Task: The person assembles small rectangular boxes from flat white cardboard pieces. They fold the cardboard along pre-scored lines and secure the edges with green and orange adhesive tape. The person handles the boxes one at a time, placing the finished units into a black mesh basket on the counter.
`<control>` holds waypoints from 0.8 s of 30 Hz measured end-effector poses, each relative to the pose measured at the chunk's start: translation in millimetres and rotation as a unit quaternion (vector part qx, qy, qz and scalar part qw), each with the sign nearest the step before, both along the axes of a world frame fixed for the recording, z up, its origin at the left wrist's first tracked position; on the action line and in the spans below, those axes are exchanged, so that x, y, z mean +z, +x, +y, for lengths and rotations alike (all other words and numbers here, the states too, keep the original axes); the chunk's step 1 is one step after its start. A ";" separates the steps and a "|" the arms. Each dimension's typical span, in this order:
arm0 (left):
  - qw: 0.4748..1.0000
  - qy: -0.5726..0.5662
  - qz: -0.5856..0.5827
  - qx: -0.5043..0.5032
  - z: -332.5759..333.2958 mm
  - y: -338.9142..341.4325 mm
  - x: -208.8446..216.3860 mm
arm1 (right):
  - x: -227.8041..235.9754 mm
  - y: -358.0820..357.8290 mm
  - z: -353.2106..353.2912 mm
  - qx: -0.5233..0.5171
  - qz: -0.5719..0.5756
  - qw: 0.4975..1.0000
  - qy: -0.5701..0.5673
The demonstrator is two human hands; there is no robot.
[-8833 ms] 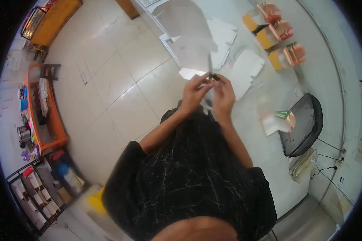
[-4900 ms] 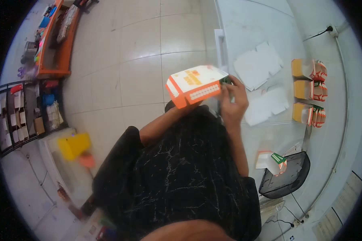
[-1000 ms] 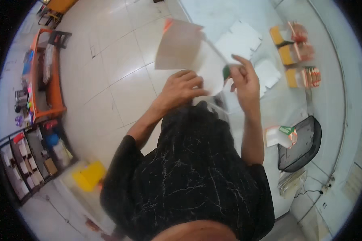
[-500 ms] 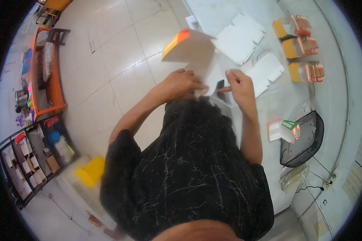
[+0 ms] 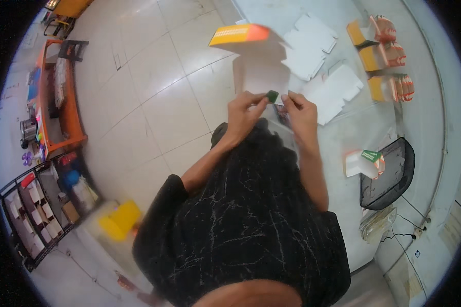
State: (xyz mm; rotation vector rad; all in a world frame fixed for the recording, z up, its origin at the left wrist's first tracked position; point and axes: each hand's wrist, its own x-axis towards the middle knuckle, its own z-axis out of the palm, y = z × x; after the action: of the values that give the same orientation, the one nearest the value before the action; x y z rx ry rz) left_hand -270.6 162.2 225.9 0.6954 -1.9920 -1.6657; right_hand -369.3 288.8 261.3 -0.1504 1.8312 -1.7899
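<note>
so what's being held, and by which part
A partly folded carton, by its near end: left hand at the green flap, right hand at the edge beside it.

Flat cartons (image 5: 337, 93) on pale table (image 5: 340, 197).

Part-folded carton (image 5: 261, 66), held up (pale inside, orange-yellow panel (image 5: 238, 34)).
</note>
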 end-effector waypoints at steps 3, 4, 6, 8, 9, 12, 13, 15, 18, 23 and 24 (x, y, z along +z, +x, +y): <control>0.999 0.025 0.029 0.021 -1.6 4.4 0.8 | 13.2 -0.4 4.5 0.038 -0.025 0.998 0.036; 0.999 0.033 0.035 0.024 -2.7 6.3 1.9 | 17.9 -0.2 4.9 0.040 -0.043 0.998 0.017; 1.000 0.011 0.021 0.016 -4.2 10.7 -1.3 | 18.5 2.3 5.4 0.034 -0.067 0.997 -0.013; 0.999 -0.016 0.030 0.027 -2.0 11.3 -2.3 | 14.9 7.4 2.3 0.018 -0.078 0.996 -0.036; 0.998 -0.030 0.046 0.041 1.0 8.5 -1.9 | 18.4 11.2 0.1 0.010 -0.064 0.997 -0.029; 0.990 -0.127 0.052 0.045 3.7 6.8 8.1 | 24.7 22.0 -7.1 -0.017 -0.024 0.999 -0.023; 0.984 -0.167 0.048 0.040 4.2 7.0 12.0 | 17.9 24.1 -9.0 -0.029 -0.011 0.999 -0.029; 0.982 -0.179 0.052 0.022 4.0 6.5 17.5 | 14.9 26.0 -8.5 -0.042 0.014 0.999 -0.027; 0.979 -0.192 0.070 -0.011 2.1 5.8 18.6 | 20.2 26.9 -7.1 -0.049 0.053 0.997 -0.005; 0.979 -0.183 0.086 -0.038 3.1 4.9 18.7 | 23.2 31.9 -6.7 -0.079 0.091 0.993 0.000; 0.978 -0.181 0.096 -0.037 3.9 5.7 18.7 | 23.0 33.2 -7.0 -0.080 0.101 0.992 0.004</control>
State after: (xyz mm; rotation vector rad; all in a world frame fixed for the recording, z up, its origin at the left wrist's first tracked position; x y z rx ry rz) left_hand -264.9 166.1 244.5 0.3209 -2.1194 -1.2998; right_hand -336.1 281.8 284.3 -0.1933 2.0419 -1.9378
